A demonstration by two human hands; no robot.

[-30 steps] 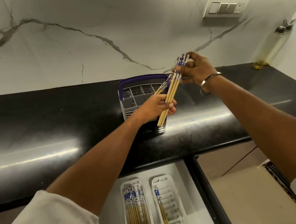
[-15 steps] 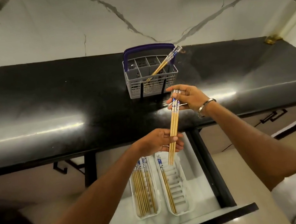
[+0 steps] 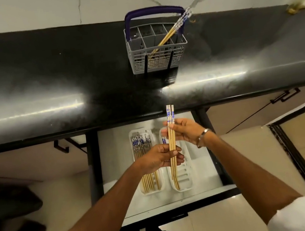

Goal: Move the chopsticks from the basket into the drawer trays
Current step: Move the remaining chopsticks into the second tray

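Black countertop (image 3: 30, 104) runs above an open drawer (image 3: 117, 178) holding two white trays: the left tray (image 3: 162, 188) full of chopsticks, the right tray (image 3: 188, 168) nearly bare. Over the right tray, the left hand (image 3: 159, 158) pinches the held chopsticks (image 3: 172, 143) low down; the right hand (image 3: 186, 130) grips them higher. More chopsticks lean in the basket (image 3: 136, 59) on the countertop.

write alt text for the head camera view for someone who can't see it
Both hands, left hand and right hand, hold a small bundle of chopsticks over the right tray in an open drawer. The left tray holds many chopsticks. On the black counter, a grey basket still contains a few.
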